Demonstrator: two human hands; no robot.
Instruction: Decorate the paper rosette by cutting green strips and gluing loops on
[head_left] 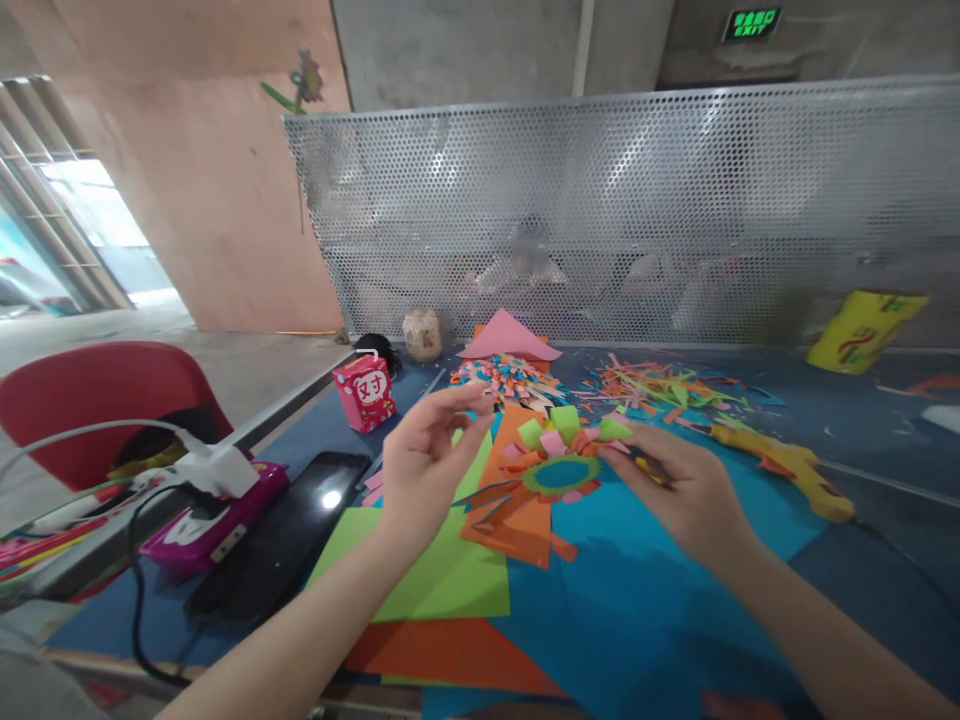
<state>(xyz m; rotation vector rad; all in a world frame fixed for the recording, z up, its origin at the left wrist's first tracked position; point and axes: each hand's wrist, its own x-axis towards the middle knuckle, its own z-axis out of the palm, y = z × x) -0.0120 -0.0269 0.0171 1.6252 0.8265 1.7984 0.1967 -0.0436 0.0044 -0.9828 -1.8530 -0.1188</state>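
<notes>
My right hand (686,485) pinches the right edge of a flower-like ring (600,470) made of coloured strips. Green, pink and orange loops stand around its green inner band, and long orange strips stick out to its left. Blue sheet shows through the middle. My left hand (431,460) is raised left of the ring, apart from it. Its fingers are curled, with a gap between thumb and forefinger, and nothing shows in them. Beneath lie an orange sheet (517,535), a light green sheet (442,580) and a large blue sheet (637,590).
Behind the ring lie a heap of cut pieces (510,378) and loose strips (660,385). A yellow glue gun (787,465) lies right. On the left are a phone (285,540), a purple power strip (214,530) and a red drink carton (365,390). A perforated metal screen (600,220) stands behind.
</notes>
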